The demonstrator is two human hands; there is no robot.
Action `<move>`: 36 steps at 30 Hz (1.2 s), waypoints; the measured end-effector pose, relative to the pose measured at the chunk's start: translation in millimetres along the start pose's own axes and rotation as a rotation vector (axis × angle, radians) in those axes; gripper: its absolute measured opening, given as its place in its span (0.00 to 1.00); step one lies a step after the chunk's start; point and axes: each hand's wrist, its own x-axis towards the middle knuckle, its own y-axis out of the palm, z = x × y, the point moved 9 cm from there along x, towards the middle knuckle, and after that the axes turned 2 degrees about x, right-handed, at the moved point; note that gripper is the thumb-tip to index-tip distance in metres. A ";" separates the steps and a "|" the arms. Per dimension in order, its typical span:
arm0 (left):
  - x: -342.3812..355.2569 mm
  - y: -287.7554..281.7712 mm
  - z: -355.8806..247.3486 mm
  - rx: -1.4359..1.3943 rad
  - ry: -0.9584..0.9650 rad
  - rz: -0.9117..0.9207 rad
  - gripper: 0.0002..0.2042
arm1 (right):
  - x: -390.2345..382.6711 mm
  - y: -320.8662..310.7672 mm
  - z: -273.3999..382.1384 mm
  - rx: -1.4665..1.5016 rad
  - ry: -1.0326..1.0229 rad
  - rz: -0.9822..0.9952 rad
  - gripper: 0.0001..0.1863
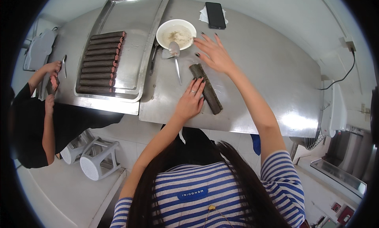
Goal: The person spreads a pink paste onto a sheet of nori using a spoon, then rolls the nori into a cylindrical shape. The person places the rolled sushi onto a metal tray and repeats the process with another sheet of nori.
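"While the L hand (191, 105) lay across the dark wrapped roll (212, 94), where was the R hand (216, 55)?"

"Nr the white bowl (160, 38), palm down. One fingertip was right by the rim; couldn't tell if it touched."

"Grip status, L & R?"

"L grip: fingers were laid on top of the roll, not wrapped round it. R grip: fingers were spread well apart."

"And the roll's pos.?"

"It lay on the metal table (272, 82) at a slant, far end toward the bowl, other end toward the table's front edge."

"What else was nr it?"

"A metal spoon (177, 68) to its L, head by the bowl's near rim, handle toward the person. The bowl held cloudy liquid w/ pale bits."

"Rest of the table?"

"Big metal tray (132, 17) on the L w/ a row of finished-looking dark rolls (98, 58), pink at the R ends. Thin dark utensil (153, 60) btwn tray & bowl. Black phone (215, 15) on white paper (203, 15), far side."

"Anyone else?"

"Yes, co-worker far L, hands (49, 103) on a dark-and-pink piece (51, 86); a small spoon (64, 66) lay nearby."
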 end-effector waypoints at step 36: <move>-0.8 4.2 0.5 0.034 0.027 -0.009 0.32 | -93.3 43.5 15.6 0.070 0.194 0.135 0.25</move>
